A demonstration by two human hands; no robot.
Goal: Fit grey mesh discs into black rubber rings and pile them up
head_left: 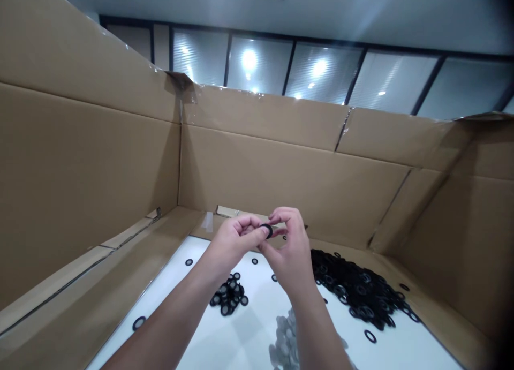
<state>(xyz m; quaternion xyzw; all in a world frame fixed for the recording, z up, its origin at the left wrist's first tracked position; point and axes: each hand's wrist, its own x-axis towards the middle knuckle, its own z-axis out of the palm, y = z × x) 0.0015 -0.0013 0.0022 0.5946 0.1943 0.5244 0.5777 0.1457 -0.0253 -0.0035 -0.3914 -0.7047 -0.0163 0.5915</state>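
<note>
Between my two hands, above the white board, is a small black ring [266, 231]. My left hand [243, 235] pinches it between thumb and fingers. Close on its right side, my right hand [288, 240] has its fingers curved and apart around the ring's edge; whether they touch it or hold something small is hard to make out. Below the left wrist lies a small pile of black rings with grey centres [228, 295]. A pile of translucent grey discs [286, 338] is partly hidden by my right forearm. To the right spreads a large heap of black rings [361, 289].
Tall cardboard walls [257, 156] enclose the white board [252, 338] on the left, back and right. Single rings lie scattered, one at the left edge [138, 323] and another at the right [370, 336]. Glazed panels [261, 62] stand beyond the cardboard.
</note>
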